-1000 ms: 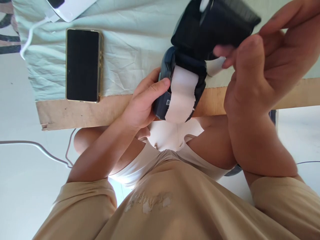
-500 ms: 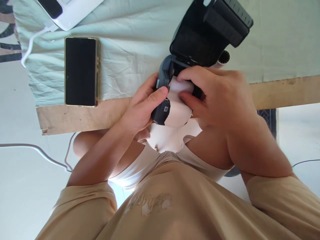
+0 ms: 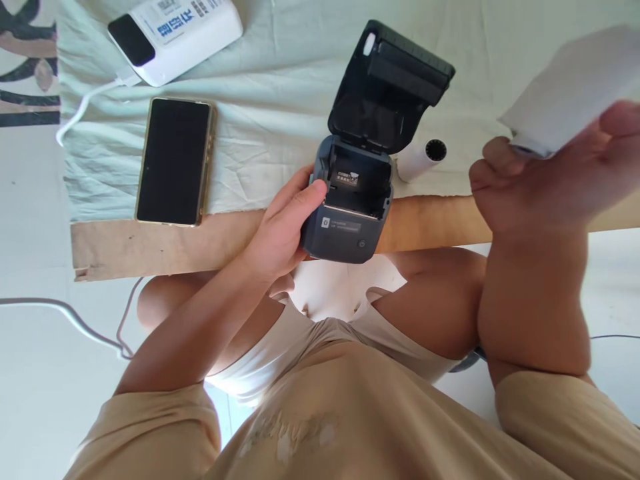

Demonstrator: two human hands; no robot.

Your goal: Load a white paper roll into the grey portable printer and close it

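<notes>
My left hand (image 3: 287, 223) is closed around the left side of a dark portable label printer (image 3: 345, 227), thumb at the edge of its bay. The printer's black lid (image 3: 390, 87) stands open, tilted back, and the bay inside shows a small white sticker with no roll in it. At the far right my right hand (image 3: 545, 180) grips a white paper roll (image 3: 570, 87) with a loose sheet trailing from it, slightly blurred. A small white roll with a dark core (image 3: 419, 160) lies on the cloth beside the printer.
A phone (image 3: 175, 160) lies face up to the left. Behind it is a white power bank (image 3: 185, 40) with a white cable (image 3: 83, 103) plugged in. Pale green cloth (image 3: 280, 80) covers the table, whose bare wooden edge (image 3: 150, 250) runs along the front.
My right hand has lifted the paper roll out of the printer and carried it to the right. The left hand still holds the printer, now more fully in view.
</notes>
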